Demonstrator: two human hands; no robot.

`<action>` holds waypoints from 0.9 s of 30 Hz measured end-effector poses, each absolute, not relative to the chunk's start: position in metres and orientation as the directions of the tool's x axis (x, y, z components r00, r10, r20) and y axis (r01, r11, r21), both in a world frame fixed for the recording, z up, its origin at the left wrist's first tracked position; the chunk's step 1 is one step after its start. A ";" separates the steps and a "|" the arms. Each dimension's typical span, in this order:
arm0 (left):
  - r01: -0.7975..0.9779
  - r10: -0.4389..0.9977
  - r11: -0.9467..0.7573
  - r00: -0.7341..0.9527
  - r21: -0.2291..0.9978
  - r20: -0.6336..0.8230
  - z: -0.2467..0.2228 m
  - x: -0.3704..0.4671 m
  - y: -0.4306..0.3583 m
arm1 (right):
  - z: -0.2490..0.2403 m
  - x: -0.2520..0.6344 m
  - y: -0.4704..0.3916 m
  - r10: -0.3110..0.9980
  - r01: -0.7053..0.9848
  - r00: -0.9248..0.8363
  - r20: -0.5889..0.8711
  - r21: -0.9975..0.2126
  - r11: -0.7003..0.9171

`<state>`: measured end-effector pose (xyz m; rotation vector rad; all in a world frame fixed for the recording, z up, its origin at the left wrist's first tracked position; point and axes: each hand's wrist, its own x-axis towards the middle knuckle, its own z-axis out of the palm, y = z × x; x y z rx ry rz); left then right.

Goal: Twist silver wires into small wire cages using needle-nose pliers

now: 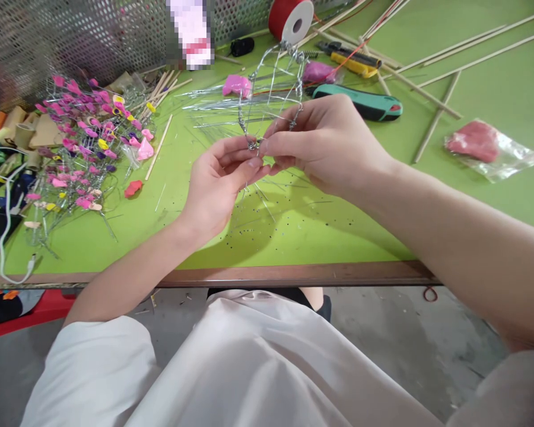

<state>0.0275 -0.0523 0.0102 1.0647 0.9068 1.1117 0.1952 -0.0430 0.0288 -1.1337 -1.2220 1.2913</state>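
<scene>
Wire frame (pixel 241 118) seems clear of table's front edge (pixel 293 274).

From where I stand, I can read no lettering, number or brand anywhere on the green table (pixel 356 246), and the pale panel (pixel 190 29) by the metal mesh (pixel 115 29) is blurred into blocks.

We saw red spool (pixel 289 21) at back, beside mesh (pixel 93 35). Yellow cutter (pixel 353 60) lay to its right, teal tool (pixel 362 102) nearer us. Far right, we noted crossed sticks (pixel 436 118), bagged clay (pixel 474 141) below them. At left, we spotted pink-tipped wires (pixel 91 133), red scrap (pixel 133 189) beside them, white cable (pixel 30 264) near table edge (pixel 258 276).
</scene>
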 end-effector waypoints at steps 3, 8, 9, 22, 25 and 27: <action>-0.227 0.975 0.081 0.222 0.970 -0.029 0.009 0.027 -0.051 | 0.030 0.194 -0.043 0.999 -0.052 -0.044 0.006 -0.999 0.004; -0.211 0.972 0.064 0.236 0.975 -0.013 0.010 0.027 -0.051 | 0.029 0.194 -0.043 0.996 -0.064 -0.064 0.055 -0.997 0.050; -0.215 0.971 0.064 0.237 0.975 -0.012 0.010 0.027 -0.051 | 0.029 0.194 -0.043 0.996 -0.069 -0.070 0.057 -0.996 0.052; -0.234 0.972 0.136 0.218 0.963 -0.084 0.012 0.028 -0.056 | 0.025 0.199 -0.038 0.994 -0.089 -0.055 0.090 -0.992 0.085; -0.243 0.975 0.137 0.202 0.960 -0.088 0.012 0.028 -0.055 | 0.024 0.199 -0.038 0.996 -0.090 -0.067 0.066 -0.994 0.060; -0.246 0.976 0.145 0.192 0.958 -0.099 0.013 0.029 -0.055 | 0.023 0.199 -0.038 0.994 -0.101 -0.083 0.065 -0.993 0.056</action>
